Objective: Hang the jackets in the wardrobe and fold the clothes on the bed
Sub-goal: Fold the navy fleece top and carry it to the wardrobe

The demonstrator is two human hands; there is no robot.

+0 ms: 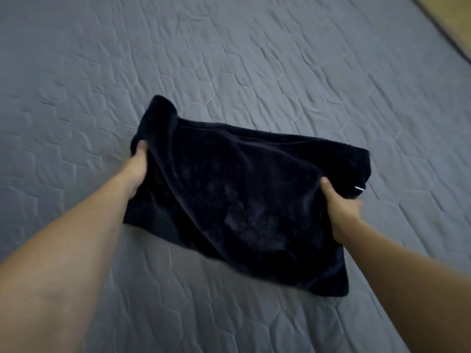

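Note:
A dark navy garment, folded into a rough rectangle, lies on the grey quilted bed. My left hand grips its left edge, thumb on top and fingers hidden under the cloth. At the right edge my right hand grips the cloth the same way. The garment's near part sags toward me between both hands. A small white tag shows at its right end.
The bed cover stretches on all sides of the garment. The mattress edge runs along the top right, with a strip of wooden floor beyond it.

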